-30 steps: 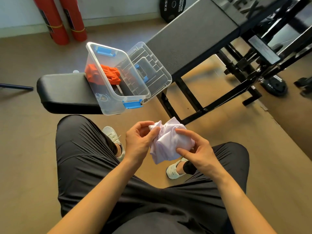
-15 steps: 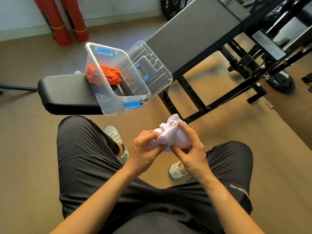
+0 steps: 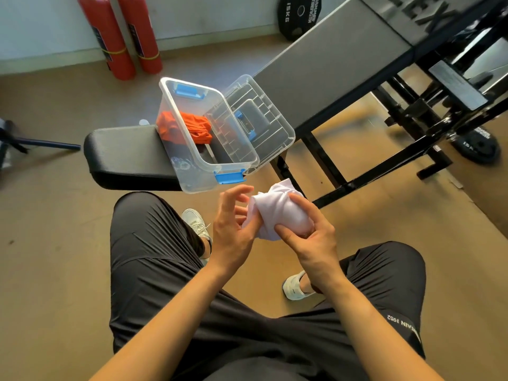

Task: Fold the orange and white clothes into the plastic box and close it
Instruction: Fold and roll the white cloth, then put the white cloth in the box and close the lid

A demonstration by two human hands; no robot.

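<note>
A bunched white cloth (image 3: 277, 213) sits between my hands, just below the box's near corner. My right hand (image 3: 310, 237) wraps it from the right, thumb and fingers pressed on it. My left hand (image 3: 233, 226) touches its left side with the fingers spread and partly lifted. The clear plastic box (image 3: 192, 171) with blue latches stands open on the black bench seat (image 3: 123, 152). An orange cloth (image 3: 189, 129) lies inside it at the far left. The clear lid (image 3: 264, 130) leans against the box's right side.
The grey inclined bench pad (image 3: 338, 59) and its black frame (image 3: 357, 182) run to the right. Two red cylinders (image 3: 123, 37) stand by the wall. Weight plates (image 3: 299, 15) lie at the back and far right. My knees in dark shorts frame the floor below.
The white cloth has been gathered into a tighter bundle and moved up and right toward the box. My left fingers have loosened and spread from it.
</note>
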